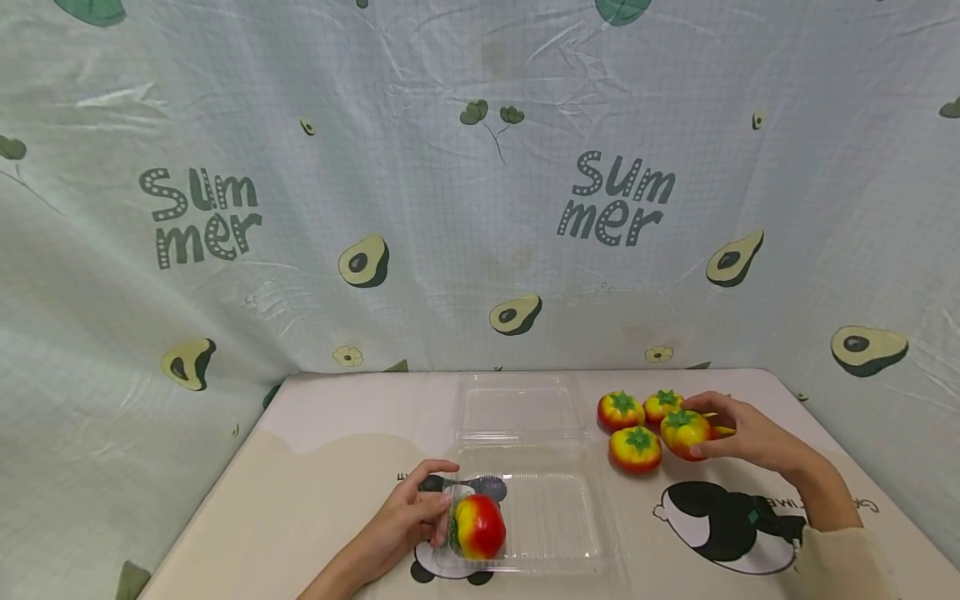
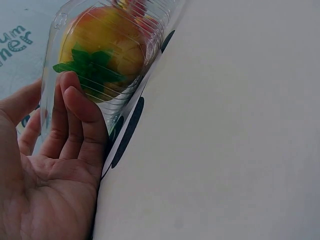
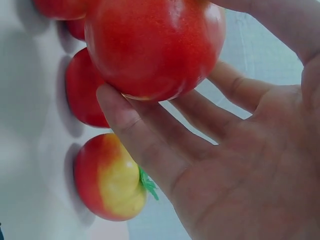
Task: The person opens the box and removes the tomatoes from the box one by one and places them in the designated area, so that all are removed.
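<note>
My left hand [image 1: 405, 521] holds the left edge of a hinged clear plastic box [image 1: 551, 512], whose lid [image 1: 521, 408] lies folded back. Inside the box, a red-and-yellow persimmon [image 1: 482, 527] lies on its side against the left wall. Its green calyx [image 2: 90, 70] faces my curled fingers through the plastic. Over on the right, my right hand [image 1: 757, 435] grips another persimmon [image 1: 684, 432] between thumb and fingers. Its red underside [image 3: 155, 47] shows in the right wrist view.
Beside the held fruit stand more persimmons [image 1: 635, 450], calyx up, close together right of the box. The tabletop [image 1: 345, 417] has cartoon prints, among them a black-and-white animal [image 1: 712, 521]. A printed curtain [image 1: 450, 208] hangs behind and at both sides.
</note>
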{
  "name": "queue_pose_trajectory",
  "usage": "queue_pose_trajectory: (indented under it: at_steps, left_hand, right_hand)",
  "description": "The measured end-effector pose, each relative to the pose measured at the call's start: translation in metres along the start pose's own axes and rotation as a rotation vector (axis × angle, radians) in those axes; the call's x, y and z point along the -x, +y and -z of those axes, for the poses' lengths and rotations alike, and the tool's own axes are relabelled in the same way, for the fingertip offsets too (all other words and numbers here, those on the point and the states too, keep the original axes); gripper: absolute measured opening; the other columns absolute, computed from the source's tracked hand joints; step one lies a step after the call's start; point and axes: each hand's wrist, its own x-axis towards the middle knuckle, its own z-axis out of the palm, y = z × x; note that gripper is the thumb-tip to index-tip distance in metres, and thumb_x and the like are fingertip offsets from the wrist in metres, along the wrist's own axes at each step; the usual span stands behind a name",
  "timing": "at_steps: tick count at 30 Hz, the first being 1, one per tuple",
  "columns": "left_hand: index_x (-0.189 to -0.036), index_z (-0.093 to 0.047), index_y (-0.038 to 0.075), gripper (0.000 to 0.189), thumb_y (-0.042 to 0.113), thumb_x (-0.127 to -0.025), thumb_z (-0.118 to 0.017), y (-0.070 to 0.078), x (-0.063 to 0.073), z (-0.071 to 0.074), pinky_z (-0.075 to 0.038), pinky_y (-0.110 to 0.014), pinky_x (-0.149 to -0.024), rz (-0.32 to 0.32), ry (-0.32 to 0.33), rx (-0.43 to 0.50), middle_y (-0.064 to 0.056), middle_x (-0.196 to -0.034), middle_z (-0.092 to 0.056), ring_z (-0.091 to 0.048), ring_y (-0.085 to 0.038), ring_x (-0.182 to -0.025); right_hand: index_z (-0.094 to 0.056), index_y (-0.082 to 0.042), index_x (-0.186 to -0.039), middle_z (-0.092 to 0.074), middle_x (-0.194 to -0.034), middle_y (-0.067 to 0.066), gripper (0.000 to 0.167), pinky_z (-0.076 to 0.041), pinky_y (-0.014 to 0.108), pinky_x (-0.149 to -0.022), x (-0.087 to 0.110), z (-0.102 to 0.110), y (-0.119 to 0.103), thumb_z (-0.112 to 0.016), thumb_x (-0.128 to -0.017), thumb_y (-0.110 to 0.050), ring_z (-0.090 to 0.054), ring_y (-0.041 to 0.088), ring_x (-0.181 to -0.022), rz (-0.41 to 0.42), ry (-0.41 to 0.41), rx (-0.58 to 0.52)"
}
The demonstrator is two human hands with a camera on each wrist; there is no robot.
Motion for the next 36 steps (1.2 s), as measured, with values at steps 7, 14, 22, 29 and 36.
queue_pose_trajectory:
  at_steps: [7,14,22,29,36]
  left_hand:
    - [-0.154,-0.02,0.001,0.056,0.019,-0.109,-0.048,0.0006,-0.0001,-0.0002,-0.055,-0.021,-0.07,0.012,0.008,-0.004,0.006,-0.076,-0.065,-0.058,-0.009,-0.066]
    - [-0.154,-0.021,0.002,0.055,0.019,-0.11,-0.047,0.0005,0.0004,-0.0001,-0.055,-0.021,-0.07,0.006,0.006,-0.008,0.006,-0.076,-0.064,-0.058,-0.008,-0.066]
    - [-0.155,-0.021,0.002,0.055,0.019,-0.109,-0.048,0.0004,0.0003,-0.0003,-0.055,-0.021,-0.07,0.007,0.007,-0.013,0.006,-0.076,-0.065,-0.058,-0.009,-0.067]
    - [-0.155,-0.02,0.002,0.055,0.018,-0.11,-0.046,0.0001,-0.0001,-0.0003,-0.055,-0.02,-0.07,0.01,0.01,-0.016,0.006,-0.076,-0.065,-0.059,-0.008,-0.067]
    - [-0.155,-0.021,0.003,0.055,0.018,-0.11,-0.047,0.0003,-0.0003,-0.0002,-0.056,-0.021,-0.071,0.017,0.014,-0.021,0.006,-0.076,-0.065,-0.059,-0.009,-0.067]
  right_hand:
    - [-0.049,0.001,-0.142,-0.053,-0.141,0.027,0.068,-0.051,0.016,-0.087,-0.0008,-0.001,0.0032,-0.079,-0.087,-0.024,-0.057,0.043,-0.125,-0.015,-0.012,0.005]
    - [-0.05,0.001,-0.141,-0.051,-0.143,0.029,0.067,-0.051,0.015,-0.086,-0.0014,-0.0025,0.0053,-0.08,-0.086,-0.023,-0.056,0.045,-0.125,-0.012,-0.013,-0.002]
    - [-0.053,0.001,-0.139,-0.055,-0.139,0.028,0.066,-0.051,0.014,-0.087,-0.0029,-0.0039,0.005,-0.081,-0.085,-0.024,-0.057,0.042,-0.124,0.009,-0.002,0.021]
    - [-0.054,0.001,-0.139,-0.056,-0.139,0.027,0.067,-0.05,0.014,-0.088,-0.0034,-0.0041,0.0066,-0.081,-0.083,-0.025,-0.056,0.041,-0.124,0.014,0.003,0.031]
    - [-0.055,-0.001,-0.138,-0.057,-0.138,0.026,0.064,-0.05,0.013,-0.089,-0.0041,-0.0041,0.0087,-0.081,-0.084,-0.025,-0.057,0.041,-0.124,0.023,0.012,0.041]
